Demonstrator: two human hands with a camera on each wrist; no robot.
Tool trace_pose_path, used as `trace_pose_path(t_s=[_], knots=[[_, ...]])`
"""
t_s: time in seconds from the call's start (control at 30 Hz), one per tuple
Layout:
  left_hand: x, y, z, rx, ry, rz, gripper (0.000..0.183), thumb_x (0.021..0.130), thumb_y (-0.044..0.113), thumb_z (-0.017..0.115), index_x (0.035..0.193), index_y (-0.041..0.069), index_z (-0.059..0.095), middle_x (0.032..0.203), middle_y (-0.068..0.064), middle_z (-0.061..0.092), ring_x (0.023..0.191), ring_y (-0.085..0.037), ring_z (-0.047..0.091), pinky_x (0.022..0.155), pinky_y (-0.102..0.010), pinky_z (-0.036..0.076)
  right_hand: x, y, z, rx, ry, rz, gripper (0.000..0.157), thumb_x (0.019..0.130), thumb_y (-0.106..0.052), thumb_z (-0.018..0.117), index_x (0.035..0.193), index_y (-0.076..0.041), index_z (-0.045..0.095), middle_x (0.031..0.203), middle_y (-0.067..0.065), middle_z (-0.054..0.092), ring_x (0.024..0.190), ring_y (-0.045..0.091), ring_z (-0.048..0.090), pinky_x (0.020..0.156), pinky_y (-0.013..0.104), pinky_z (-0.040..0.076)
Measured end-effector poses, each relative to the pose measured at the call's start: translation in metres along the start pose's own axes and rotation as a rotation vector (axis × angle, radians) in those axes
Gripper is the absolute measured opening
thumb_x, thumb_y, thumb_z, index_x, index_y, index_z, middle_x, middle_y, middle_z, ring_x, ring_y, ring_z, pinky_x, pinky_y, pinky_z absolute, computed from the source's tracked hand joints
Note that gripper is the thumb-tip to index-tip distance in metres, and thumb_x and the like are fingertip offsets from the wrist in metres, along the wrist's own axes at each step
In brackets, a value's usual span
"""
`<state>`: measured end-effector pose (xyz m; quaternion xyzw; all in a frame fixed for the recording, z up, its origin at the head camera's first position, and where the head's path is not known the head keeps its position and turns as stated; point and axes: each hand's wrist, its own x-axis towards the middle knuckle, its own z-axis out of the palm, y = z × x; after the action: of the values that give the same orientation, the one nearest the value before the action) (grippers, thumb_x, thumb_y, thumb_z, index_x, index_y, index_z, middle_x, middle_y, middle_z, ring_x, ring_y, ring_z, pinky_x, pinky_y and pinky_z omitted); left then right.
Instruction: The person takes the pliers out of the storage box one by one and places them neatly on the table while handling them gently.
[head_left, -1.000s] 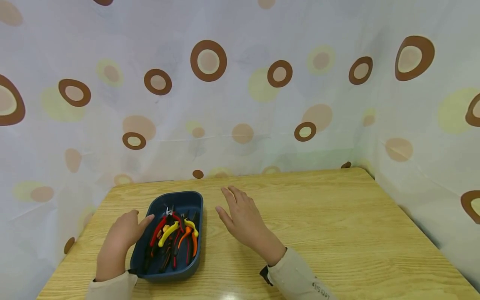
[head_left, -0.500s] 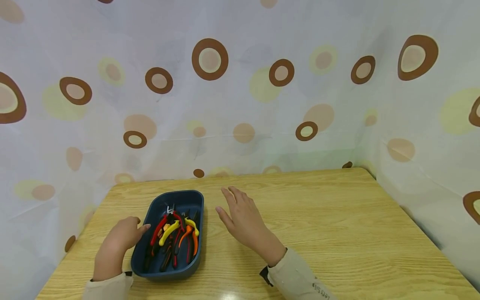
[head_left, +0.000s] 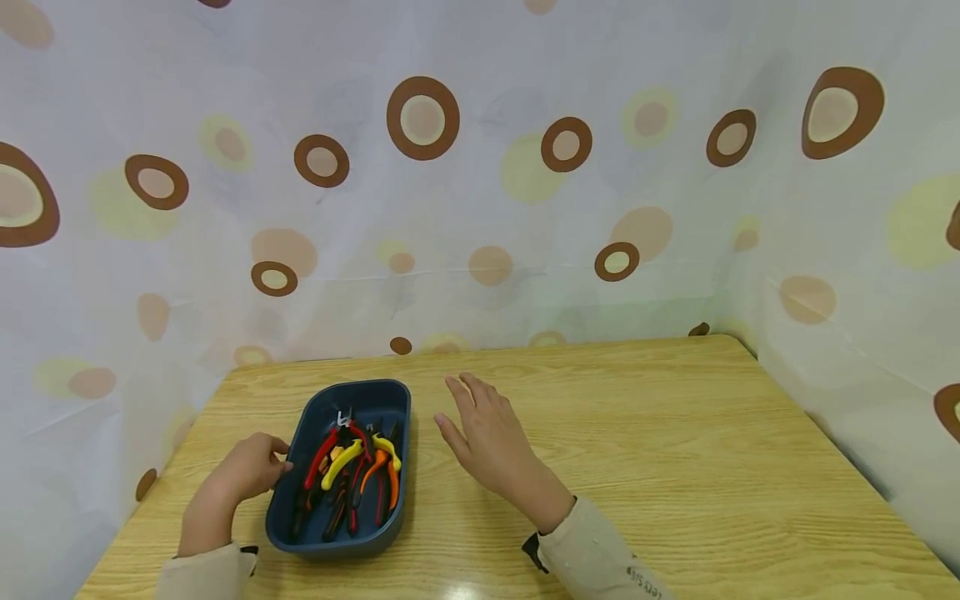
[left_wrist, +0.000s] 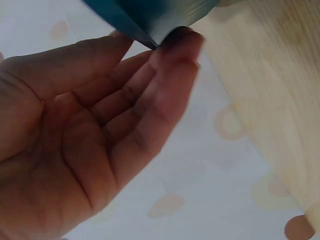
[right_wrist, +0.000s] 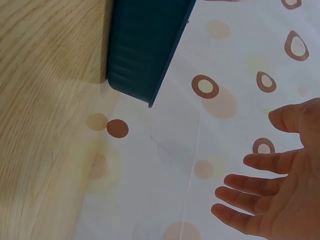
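A dark blue plastic box (head_left: 333, 550) stands on the left part of the table. Inside lie several pliers in a heap, among them red-handled pliers (head_left: 320, 461), yellow-handled pliers (head_left: 342, 465) and orange-handled pliers (head_left: 393, 486). My left hand (head_left: 246, 468) pinches the box's left rim, thumb over the edge and fingers outside. In the left wrist view, the box (left_wrist: 152, 20) meets the thumb and fingertips of that hand (left_wrist: 100, 125). To the right of the box, my right hand (head_left: 493, 437) hovers with spread fingers, holding nothing; the right wrist view shows it (right_wrist: 280, 185) apart from the box (right_wrist: 142, 55).
The wood-grain table (head_left: 660, 467) extends to the right of my right hand. A white curtain with brown and yellow spots (head_left: 480, 208) hangs behind the table and along both sides.
My left hand has lowered from above the box's left side, and its thumb and fingers have closed on the rim. The right hand stays in the same pose; the view shifts slightly.
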<state>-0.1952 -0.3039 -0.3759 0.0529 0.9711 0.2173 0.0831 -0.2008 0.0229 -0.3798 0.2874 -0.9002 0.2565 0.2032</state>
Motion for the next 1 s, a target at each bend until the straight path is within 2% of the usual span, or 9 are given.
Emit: trace_pose_path(t_s=[0.07,0.17,0.43,1.0], knots=[[0.001,-0.003,0.0,-0.059,-0.002,0.012,0.03,0.089,-0.001,0.058,0.108,-0.023,0.055,0.074,-0.011,0.064,0.061,-0.021,0.063,0.063,-0.038,0.054,0.0,0.0,0.0,0.004,-0.005,0.003,0.052,0.099,-0.03,0.052,0.139,0.001,0.043,0.137,0.025,0.045,0.124,0.04,0.046,0.097,0.056,0.041],[0.002,-0.009,0.0,-0.145,-0.005,0.011,0.029,0.09,-0.002,0.056,0.109,-0.024,0.053,0.077,-0.012,0.065,0.061,-0.022,0.065,0.062,-0.037,0.056,0.0,-0.001,0.0,0.004,-0.012,0.007,0.051,0.099,-0.03,0.052,0.139,0.001,0.043,0.137,0.025,0.045,0.124,0.04,0.046,0.096,0.056,0.041],[0.004,-0.017,0.002,-0.316,-0.013,-0.042,0.03,0.093,-0.001,0.053,0.111,-0.025,0.052,0.082,-0.013,0.064,0.067,-0.023,0.065,0.063,-0.037,0.057,0.0,-0.003,0.003,0.003,-0.042,0.015,0.052,0.1,-0.031,0.051,0.139,0.001,0.043,0.139,0.025,0.044,0.126,0.04,0.045,0.098,0.056,0.04],[0.003,-0.015,0.001,-0.313,-0.02,-0.056,0.028,0.094,-0.002,0.052,0.11,-0.025,0.051,0.083,-0.014,0.063,0.067,-0.022,0.064,0.065,-0.037,0.056,0.012,-0.014,0.019,0.074,-0.164,0.051,0.051,0.102,-0.033,0.045,0.142,-0.002,0.04,0.141,0.02,0.043,0.129,0.035,0.042,0.101,0.05,0.04]])
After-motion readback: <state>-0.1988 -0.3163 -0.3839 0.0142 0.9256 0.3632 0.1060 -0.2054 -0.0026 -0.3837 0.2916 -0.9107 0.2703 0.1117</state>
